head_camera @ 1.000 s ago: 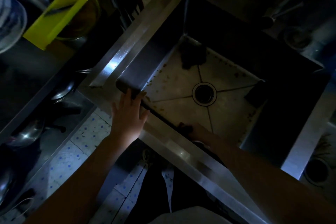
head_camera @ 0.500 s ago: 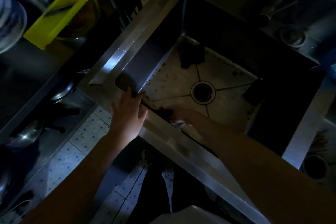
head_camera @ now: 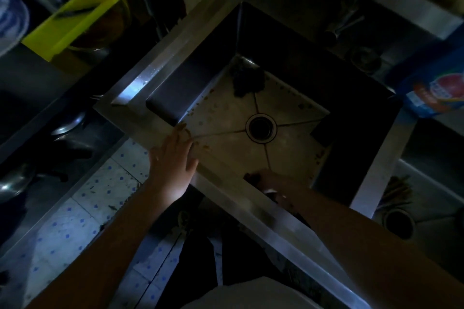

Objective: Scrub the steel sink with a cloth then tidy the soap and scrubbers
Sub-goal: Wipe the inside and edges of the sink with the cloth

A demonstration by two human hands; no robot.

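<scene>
Dim kitchen light falls over a steel counter and a pale floor (head_camera: pixel 82 211) tiled with blue dots; set into the counter is the steel sink (head_camera: pixel 266 211), a deep square basin seen from above, its bottom speckled with brown crumbs around the round drain (head_camera: pixel 261 128). The right hand (head_camera: pixel 272 179) reaches down inside the basin against the near wall, fingers bent toward the bottom; a dark scrap (head_camera: pixel 251 177) shows at its fingertips, but it is too dark to tell whether the hand grips it. The left hand (head_camera: pixel 173 160) lies flat on the near rim, fingers straight and together, holding nothing. A dark crumpled lump (head_camera: pixel 248 80) sits in the far corner of the basin; a dark block (head_camera: pixel 324 130) lies at the right edge of the bottom, against the wall. Beyond the far rim a tap (head_camera: pixel 351 16) stands in shadow; a blue packet (head_camera: pixel 434 83) rests on the right side; a second basin (head_camera: pixel 426 195) lies just right of the sink; a yellow board (head_camera: pixel 72 17) sits on the shelves at far left.
</scene>
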